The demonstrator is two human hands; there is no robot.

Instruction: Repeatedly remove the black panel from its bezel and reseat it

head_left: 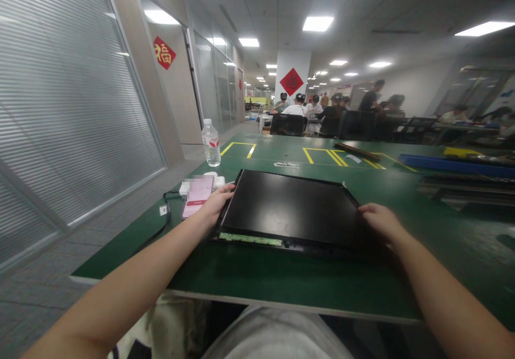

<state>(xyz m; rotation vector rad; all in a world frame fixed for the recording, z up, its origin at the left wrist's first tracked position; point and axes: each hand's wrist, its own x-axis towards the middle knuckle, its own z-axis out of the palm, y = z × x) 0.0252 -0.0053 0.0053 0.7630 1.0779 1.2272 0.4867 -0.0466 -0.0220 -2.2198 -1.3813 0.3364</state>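
Note:
A black display panel (293, 203) with a dark frame is tilted over the green table (257, 281). Along its near edge runs an exposed green circuit strip (251, 239). At the panel's left side, my left hand (217, 204) is closed on the frame, with part of the fingers hidden by the edge. My right hand (380, 220) grips the right side, thumb on top and the other fingers out of sight beneath. Just left of my left hand lies a phone (199, 195) with a pink screen, beside white adapters (217, 181).
A water bottle (211, 143) stands at the table's far left. A black cable (155, 233) trails over the left edge. Dark strips (358, 152), a blue bar (454, 166) and stacked dark parts (470, 193) lie to the right. Several people sit farther back.

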